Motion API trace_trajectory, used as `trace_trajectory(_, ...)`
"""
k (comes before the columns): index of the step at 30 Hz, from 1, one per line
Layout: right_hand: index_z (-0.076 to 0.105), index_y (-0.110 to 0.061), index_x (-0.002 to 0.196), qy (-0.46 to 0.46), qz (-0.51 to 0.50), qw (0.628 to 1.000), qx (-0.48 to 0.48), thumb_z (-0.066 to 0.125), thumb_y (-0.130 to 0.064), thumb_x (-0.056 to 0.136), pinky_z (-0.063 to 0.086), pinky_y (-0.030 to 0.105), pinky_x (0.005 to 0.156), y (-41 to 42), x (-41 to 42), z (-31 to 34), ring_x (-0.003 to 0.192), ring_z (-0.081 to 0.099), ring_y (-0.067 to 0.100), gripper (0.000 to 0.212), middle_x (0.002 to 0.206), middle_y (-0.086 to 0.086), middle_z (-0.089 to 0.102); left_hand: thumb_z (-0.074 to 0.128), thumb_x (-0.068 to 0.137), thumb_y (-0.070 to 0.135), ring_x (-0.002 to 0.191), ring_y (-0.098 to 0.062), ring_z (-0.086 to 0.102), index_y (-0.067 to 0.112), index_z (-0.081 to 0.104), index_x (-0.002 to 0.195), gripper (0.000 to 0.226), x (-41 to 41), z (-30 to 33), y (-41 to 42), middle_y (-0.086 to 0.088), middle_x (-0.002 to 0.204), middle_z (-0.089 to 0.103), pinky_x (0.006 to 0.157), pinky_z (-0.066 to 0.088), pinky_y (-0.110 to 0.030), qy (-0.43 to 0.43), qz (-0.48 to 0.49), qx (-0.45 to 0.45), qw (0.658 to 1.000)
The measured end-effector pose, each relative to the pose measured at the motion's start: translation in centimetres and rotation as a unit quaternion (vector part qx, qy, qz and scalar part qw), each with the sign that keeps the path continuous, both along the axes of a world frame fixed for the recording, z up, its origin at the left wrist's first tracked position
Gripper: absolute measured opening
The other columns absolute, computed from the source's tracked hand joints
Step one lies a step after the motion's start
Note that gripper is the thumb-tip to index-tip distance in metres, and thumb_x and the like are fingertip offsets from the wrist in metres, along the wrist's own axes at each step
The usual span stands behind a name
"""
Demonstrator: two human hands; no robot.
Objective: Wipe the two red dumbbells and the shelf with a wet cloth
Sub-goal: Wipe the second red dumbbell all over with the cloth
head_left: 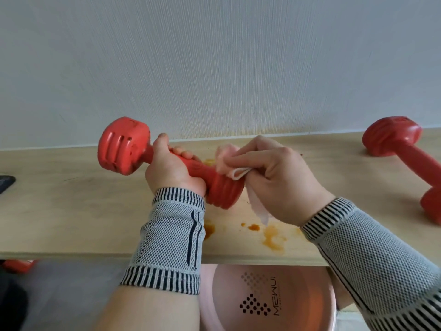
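Gripping the red moulded dumbbell by its narrow handle above the pale wooden shelf, the left hand carries a likely heavy, rigid weight; the right hand pinches the soft, limp pink cloth against the dumbbell's head just beyond that grip.

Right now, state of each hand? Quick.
Left hand: closed around the handle of the red dumbbell, held above the shelf.
Right hand: closed on the pink cloth, pressing it against that dumbbell's near head.
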State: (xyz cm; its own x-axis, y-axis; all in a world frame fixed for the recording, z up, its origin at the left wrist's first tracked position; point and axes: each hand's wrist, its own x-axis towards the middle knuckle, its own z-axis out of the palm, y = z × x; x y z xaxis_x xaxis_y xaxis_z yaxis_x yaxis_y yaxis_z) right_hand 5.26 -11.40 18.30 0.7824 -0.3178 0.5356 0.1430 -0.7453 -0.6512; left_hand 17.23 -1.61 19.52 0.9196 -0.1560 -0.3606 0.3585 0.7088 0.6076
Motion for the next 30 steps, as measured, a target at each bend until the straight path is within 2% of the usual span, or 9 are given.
trace_trajectory(6, 0.077, -0.022, 0.095, -0.001, -0.052, 0.998, 0.037, 0.054, -0.001, 0.086, 0.049, 0.028, 0.077, -0.3, 0.1, -0.3, 0.085, 0.061, 0.013, 0.032, 0.092, -0.003, 0.064, 0.063, 0.089, 0.027, 0.041, -0.008, 0.045, 0.02, 0.046, 0.06, 0.035, -0.3, 0.0, -0.2, 0.01, 0.049, 0.046, 0.049, 0.04, -0.021, -0.011, 0.002, 0.021, 1.0)
trace_trajectory(9, 0.077, -0.022, 0.095, -0.015, -0.016, 1.0, -0.018, 0.049, -0.005, 0.079, 0.049, 0.027, 0.078, 0.4, 0.1, 0.0, 0.088, 0.062, 0.016, 0.036, 0.091, -0.004, 0.065, 0.064, 0.089, 0.024, 0.038, -0.008, 0.043, 0.019, 0.045, 0.061, 0.035, -0.3, 0.2, -0.4, 0.009, 0.047, 0.044, 0.044, 0.039, -0.018, -0.009, 0.009, -0.006, 1.0)
trace_trajectory(13, 0.077, -0.024, 0.095, -0.001, -0.063, 0.998, 0.026, 0.053, -0.002, 0.085, 0.048, 0.026, 0.076, -0.7, 0.0, 0.1, 0.085, 0.062, 0.013, 0.033, 0.091, -0.006, 0.064, 0.063, 0.088, 0.024, 0.039, -0.008, 0.044, 0.019, 0.046, 0.061, 0.033, -0.7, 0.1, -0.5, 0.009, 0.048, 0.045, 0.047, 0.04, -0.02, -0.018, -0.004, 0.005, 1.0)
trace_trajectory(17, 0.077, -0.021, 0.092, -0.006, 0.007, 0.999, -0.034, 0.048, -0.004, 0.078, 0.047, 0.02, 0.078, 0.3, -0.6, 0.5, 0.087, 0.062, 0.01, 0.037, 0.092, -0.007, 0.064, 0.064, 0.088, 0.025, 0.038, -0.008, 0.043, 0.02, 0.045, 0.06, 0.034, -0.4, 0.2, -0.3, 0.01, 0.048, 0.044, 0.043, 0.039, -0.017, -0.007, -0.007, -0.014, 1.0)
trace_trajectory(22, 0.076, -0.022, 0.096, 0.032, -0.075, 0.997, 0.016, 0.054, 0.003, 0.086, 0.046, 0.017, 0.075, -1.5, -0.7, -0.2, 0.087, 0.062, 0.014, 0.035, 0.091, -0.007, 0.062, 0.062, 0.088, 0.025, 0.041, -0.008, 0.044, 0.021, 0.045, 0.06, 0.033, -0.9, 0.2, -0.4, 0.01, 0.05, 0.046, 0.05, 0.04, -0.022, -0.033, -0.012, 0.024, 0.999)
trace_trajectory(24, 0.077, -0.021, 0.094, 0.013, -0.033, 0.999, -0.012, 0.054, 0.004, 0.082, 0.048, 0.023, 0.076, -1.1, -0.9, 0.1, 0.084, 0.063, 0.013, 0.037, 0.091, -0.006, 0.064, 0.061, 0.088, 0.024, 0.041, -0.009, 0.044, 0.02, 0.044, 0.06, 0.034, -0.9, 0.3, -0.5, 0.01, 0.049, 0.045, 0.049, 0.04, -0.022, -0.038, -0.008, 0.022, 0.999)
trace_trajectory(26, 0.077, -0.02, 0.093, 0.008, 0.011, 1.0, -0.019, 0.053, 0.003, 0.08, 0.048, 0.021, 0.077, 0.0, -1.1, 0.4, 0.083, 0.063, 0.011, 0.036, 0.091, -0.005, 0.064, 0.061, 0.088, 0.023, 0.041, -0.009, 0.043, 0.02, 0.043, 0.059, 0.034, -0.8, 0.4, -0.5, 0.009, 0.048, 0.044, 0.05, 0.039, -0.022, -0.039, -0.008, 0.004, 0.999)
trace_trajectory(28, 0.077, -0.026, 0.091, 0.051, -0.045, 0.997, 0.026, 0.056, -0.006, 0.088, 0.046, 0.015, 0.071, -0.6, -1.0, 0.4, 0.079, 0.06, 0.007, 0.029, 0.085, -0.008, 0.064, 0.06, 0.088, 0.022, 0.041, -0.009, 0.043, 0.021, 0.043, 0.06, 0.032, -0.9, 0.6, -0.4, 0.01, 0.049, 0.044, 0.051, 0.038, -0.023, -0.045, -0.009, 0.0, 0.999)
trace_trajectory(30, 0.074, -0.026, 0.073, 0.13, -0.129, 0.975, 0.124, 0.059, -0.026, 0.093, 0.042, 0.012, 0.054, -1.7, -1.1, 0.2, 0.062, 0.055, 0.006, 0.024, 0.063, -0.009, 0.06, 0.058, 0.088, 0.022, 0.042, -0.009, 0.042, 0.022, 0.043, 0.063, 0.03, -1.1, 1.0, -0.4, 0.011, 0.05, 0.043, 0.051, 0.037, -0.022, -0.056, -0.014, -0.036, 0.998)
